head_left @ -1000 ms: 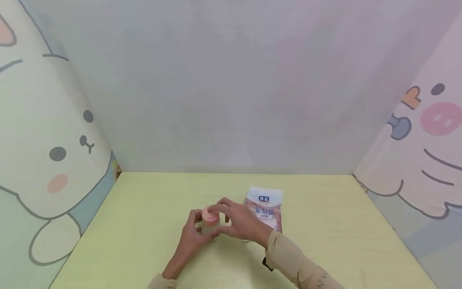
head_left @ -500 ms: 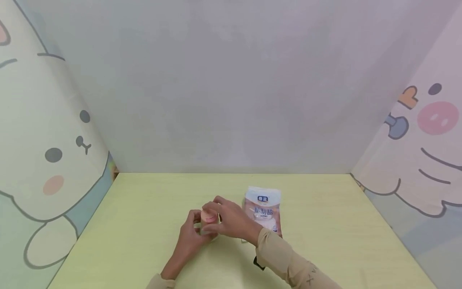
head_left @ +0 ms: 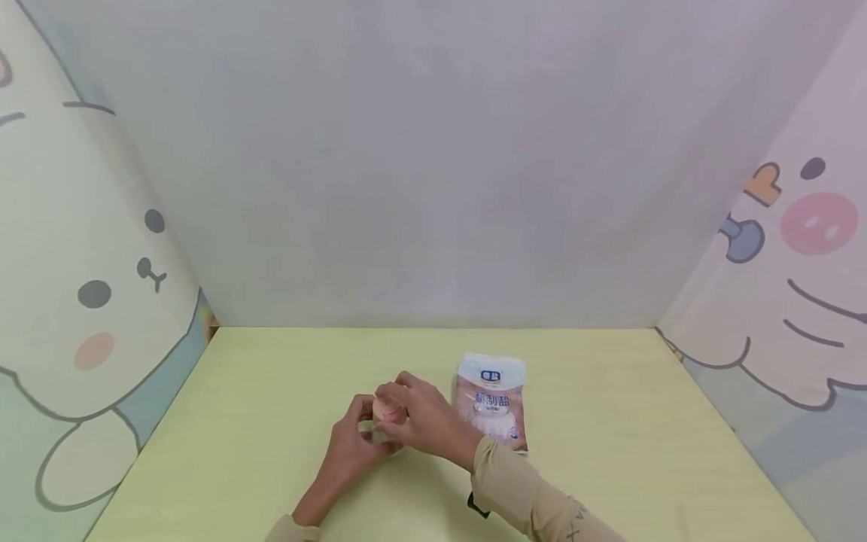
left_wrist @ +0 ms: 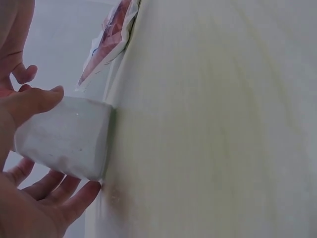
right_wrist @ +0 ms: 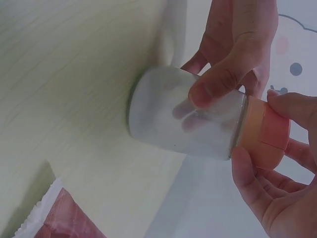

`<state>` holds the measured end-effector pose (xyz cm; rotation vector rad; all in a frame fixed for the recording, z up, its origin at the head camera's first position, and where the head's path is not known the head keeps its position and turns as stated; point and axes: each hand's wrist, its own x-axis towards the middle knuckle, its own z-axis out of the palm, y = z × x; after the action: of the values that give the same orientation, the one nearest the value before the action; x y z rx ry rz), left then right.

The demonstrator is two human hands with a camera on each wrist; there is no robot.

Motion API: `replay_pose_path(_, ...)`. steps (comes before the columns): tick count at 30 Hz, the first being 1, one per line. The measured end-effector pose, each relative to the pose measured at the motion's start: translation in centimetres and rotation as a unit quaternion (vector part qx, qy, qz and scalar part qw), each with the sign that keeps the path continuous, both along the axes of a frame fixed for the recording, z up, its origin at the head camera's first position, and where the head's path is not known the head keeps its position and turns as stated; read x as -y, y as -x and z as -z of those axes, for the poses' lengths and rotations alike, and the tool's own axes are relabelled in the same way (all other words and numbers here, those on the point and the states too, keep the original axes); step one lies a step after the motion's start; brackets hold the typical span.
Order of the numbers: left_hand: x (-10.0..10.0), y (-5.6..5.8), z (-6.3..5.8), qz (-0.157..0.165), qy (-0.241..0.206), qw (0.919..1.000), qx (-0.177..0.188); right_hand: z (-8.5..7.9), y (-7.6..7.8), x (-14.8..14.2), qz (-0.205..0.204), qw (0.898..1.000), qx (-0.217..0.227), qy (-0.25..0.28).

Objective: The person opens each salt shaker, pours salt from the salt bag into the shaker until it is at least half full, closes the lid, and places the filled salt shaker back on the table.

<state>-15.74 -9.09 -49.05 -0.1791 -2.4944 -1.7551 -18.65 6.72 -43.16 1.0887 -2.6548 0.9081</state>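
A small see-through jar (right_wrist: pixel 158 116) stands upright on the table, with an orange-pink lid (right_wrist: pixel 258 131) on top. My left hand (head_left: pixel 352 444) holds the jar's body, thumb on one side and fingers on the other, as the left wrist view shows of the jar (left_wrist: pixel 67 139). My right hand (head_left: pixel 433 421) grips the lid around its edge with thumb and fingers. Through the jar wall the left fingers show faintly. In the head view, the hands hide most of the jar.
A white and reddish-brown pouch of salt (head_left: pixel 491 410) with dark lettering lies flat just right of the right hand. The pale yellow table (head_left: pixel 596 421) meets a plain grey backdrop (head_left: pixel 433 188). Cartoon-printed panels (head_left: pixel 54 226) stand at both sides.
The right hand has shifted left and its fingers have closed further round the lid, turning it somewhat. The left hand keeps its hold on the jar. The view has shifted slightly.
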Motion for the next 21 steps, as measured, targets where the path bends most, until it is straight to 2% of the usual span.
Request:
replay_pose_path(2,0.21,0.35,0.80,-0.001,0.003,1.0000,-0.002,0.08,-0.06,0.04,0.002,1.000,-0.005,0.003)
replay_pose_path(6,0.49,0.59,1.33,0.006,-0.001,0.9999,-0.010,0.09,-0.19,0.04,0.003,1.000,-0.006,0.004)
replay_pose_path(21,0.70,0.64,1.20,0.012,0.007,0.9999,0.001,-0.09,-0.19,-0.11,-0.016,1.000,-0.018,-0.009)
